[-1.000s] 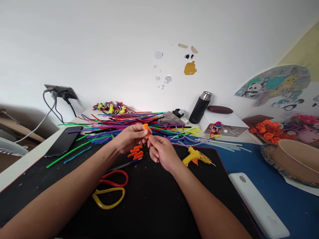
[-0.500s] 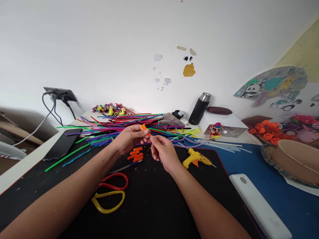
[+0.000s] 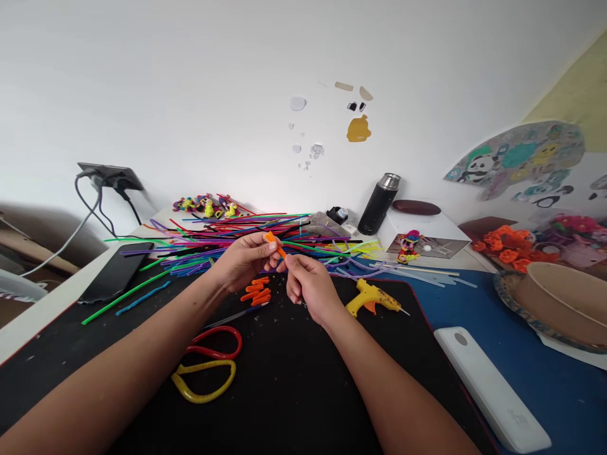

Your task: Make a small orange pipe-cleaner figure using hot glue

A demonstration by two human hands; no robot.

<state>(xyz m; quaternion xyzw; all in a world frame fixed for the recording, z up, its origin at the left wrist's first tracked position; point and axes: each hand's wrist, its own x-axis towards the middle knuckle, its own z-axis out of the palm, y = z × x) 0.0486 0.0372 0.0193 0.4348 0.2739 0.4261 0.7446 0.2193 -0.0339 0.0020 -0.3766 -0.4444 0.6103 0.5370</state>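
Observation:
My left hand (image 3: 244, 260) and my right hand (image 3: 307, 285) meet above the black mat (image 3: 294, 379), both pinching a short orange pipe-cleaner piece (image 3: 274, 243) between fingertips. The left holds its upper end, the right its lower end. Just below the hands, several short orange pieces (image 3: 257, 292) lie on the mat. Behind them spreads a pile of long coloured pipe cleaners (image 3: 227, 237).
Red-and-yellow scissors (image 3: 208, 363) lie at front left, a yellow glue gun (image 3: 372, 298) to the right. A black phone (image 3: 117, 270), a black flask (image 3: 378, 203), a white box (image 3: 424, 230), a white bar (image 3: 490, 388) and a cardboard bowl (image 3: 562, 303) surround the mat.
The orange piece has tilted a little between my fingers and both hands have shifted slightly left. Nothing else on the table moved.

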